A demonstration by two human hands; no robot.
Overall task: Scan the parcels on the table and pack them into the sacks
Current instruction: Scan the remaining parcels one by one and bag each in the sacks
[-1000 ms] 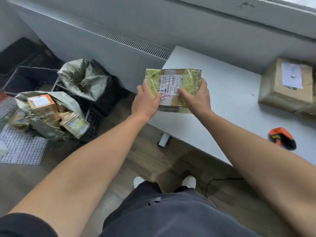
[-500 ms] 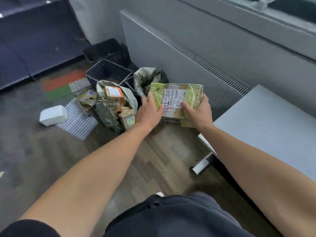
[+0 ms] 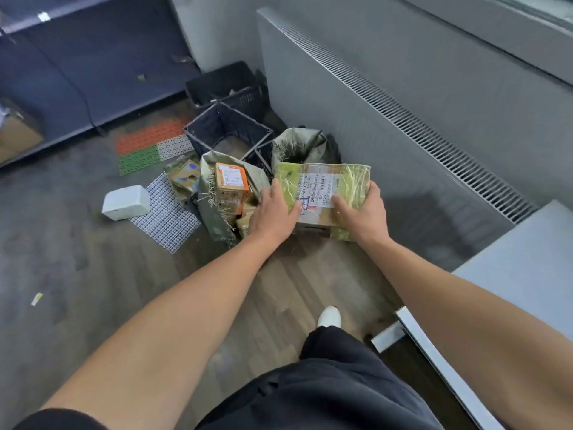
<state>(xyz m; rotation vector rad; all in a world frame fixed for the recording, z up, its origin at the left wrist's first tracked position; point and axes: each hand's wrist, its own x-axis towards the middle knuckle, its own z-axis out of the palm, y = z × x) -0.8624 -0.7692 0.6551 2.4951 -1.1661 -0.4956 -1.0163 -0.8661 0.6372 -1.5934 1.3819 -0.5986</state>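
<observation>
The parcel (image 3: 322,189), gripped by the left hand (image 3: 273,212) and right hand (image 3: 362,215), has swung off the table (image 3: 527,259) corner it hung over a second ago and now hangs in front of the rear sack (image 3: 297,144), just beside the stuffed sack (image 3: 214,218)

The parcel (image 3: 353,184), wrapped in yellow-green film, carries a white shipping label (image 3: 316,187) on its upper face. Toward the label's left side runs a line of large dark characters that reads roughly "007 X02-10"; only the digits 007 and 10 are fairly sure, the rest is blurred. Beside it are barcode-like stripes and rows of small print, too fine to read. A blue stamped frame sits at the label's near left corner, its content illegible. The thumbs of the left hand (image 3: 274,212) and right hand (image 3: 362,214) cover parts of the label's near edge. The orange box (image 3: 232,193) in the sack (image 3: 214,212) bears a white label with unreadable print.
</observation>
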